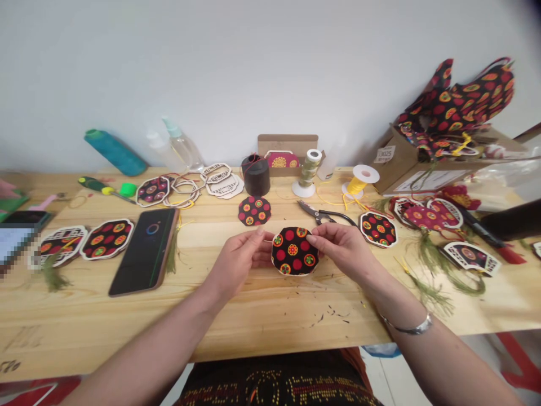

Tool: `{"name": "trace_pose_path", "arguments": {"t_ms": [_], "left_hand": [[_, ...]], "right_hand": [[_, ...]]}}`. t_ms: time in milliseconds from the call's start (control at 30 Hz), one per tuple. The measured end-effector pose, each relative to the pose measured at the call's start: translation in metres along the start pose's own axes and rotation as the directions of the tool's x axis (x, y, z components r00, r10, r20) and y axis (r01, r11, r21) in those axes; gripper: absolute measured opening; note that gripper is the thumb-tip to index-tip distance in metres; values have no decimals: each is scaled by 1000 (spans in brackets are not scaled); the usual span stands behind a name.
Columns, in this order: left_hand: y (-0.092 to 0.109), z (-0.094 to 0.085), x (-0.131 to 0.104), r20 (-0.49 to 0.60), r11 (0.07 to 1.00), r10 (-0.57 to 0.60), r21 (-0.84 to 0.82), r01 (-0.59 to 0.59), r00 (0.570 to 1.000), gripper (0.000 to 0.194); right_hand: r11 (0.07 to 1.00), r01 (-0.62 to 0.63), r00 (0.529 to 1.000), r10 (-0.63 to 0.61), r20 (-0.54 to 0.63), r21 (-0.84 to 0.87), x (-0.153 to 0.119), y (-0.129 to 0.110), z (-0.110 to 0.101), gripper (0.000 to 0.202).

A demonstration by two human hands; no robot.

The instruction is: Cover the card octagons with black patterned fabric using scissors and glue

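Between my two hands, above the wooden table (236, 321), is an octagonal fabric-covered piece (293, 252), black with red dots and bright flower circles; a pale rim shows along its lower edge. My left hand (240, 256) pinches its left edge, fingers partly behind it. On the upper right edge, my right hand (340, 243) grips it between thumb and fingers. A matching fabric octagon (254, 211) lies flat just beyond. Pliers-like cutters with black handles (325, 215) rest behind my right hand. Dark scraps (332, 316) are scattered below the piece.
A phone (143, 251) lies left, near finished octagonal pieces (106, 239). Along the wall stand a black thread spool (256, 176), a yellow cord spool (357, 181) and a teal thread cone (116, 152). Right are a cardboard box with fabric (406, 163), green tassels (435, 290) and a fan-shaped piece (472, 258).
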State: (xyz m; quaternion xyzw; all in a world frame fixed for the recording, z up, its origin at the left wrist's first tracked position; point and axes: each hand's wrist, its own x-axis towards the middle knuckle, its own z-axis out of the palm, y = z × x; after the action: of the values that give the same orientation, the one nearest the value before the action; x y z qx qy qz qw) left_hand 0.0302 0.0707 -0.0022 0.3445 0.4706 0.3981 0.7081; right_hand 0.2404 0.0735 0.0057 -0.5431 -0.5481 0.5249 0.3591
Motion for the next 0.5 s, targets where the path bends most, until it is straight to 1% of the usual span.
{"name": "trace_pose_path", "arguments": {"t_ms": [67,133,200,233,267,300,333,367,400,433,500], "left_hand": [[0,0,0,56,999,-19,41,17,998,29],[0,0,-1,91,997,-35,78,27,995,24],[0,-1,-1,81,996,-28,87,21,996,20],[1,-1,-1,70,996,-18,84,12,997,18],[1,-2,-1,57,997,-4,81,-1,998,17],[2,-3,-1,45,997,11,78,-15,999,16],[2,-4,0,34,997,25,74,-27,999,16],[3,-4,0,24,997,35,70,-36,999,16],[3,-5,1,16,997,42,66,-43,999,16],[3,-6,1,11,997,47,61,-47,999,15],[3,-7,2,6,997,51,51,-52,999,15]], "right_hand": [[1000,10,1000,-10,17,-19,0,1,0,28],[995,42,999,-41,12,-90,0,2,-1,30],[955,115,987,-140,-76,-273,1,4,-4,32],[901,144,967,-216,-137,-409,1,4,-6,32],[818,149,937,-296,-185,-555,1,5,-9,30],[713,130,908,-365,-206,-689,2,6,-12,27],[599,97,890,-409,-200,-795,2,6,-15,24],[492,65,889,-423,-173,-868,2,7,-18,24],[405,46,898,-417,-140,-913,2,7,-21,25],[339,39,911,-399,-106,-940,2,8,-23,26],[261,40,931,-361,-60,-964,1,9,-25,27]]}}
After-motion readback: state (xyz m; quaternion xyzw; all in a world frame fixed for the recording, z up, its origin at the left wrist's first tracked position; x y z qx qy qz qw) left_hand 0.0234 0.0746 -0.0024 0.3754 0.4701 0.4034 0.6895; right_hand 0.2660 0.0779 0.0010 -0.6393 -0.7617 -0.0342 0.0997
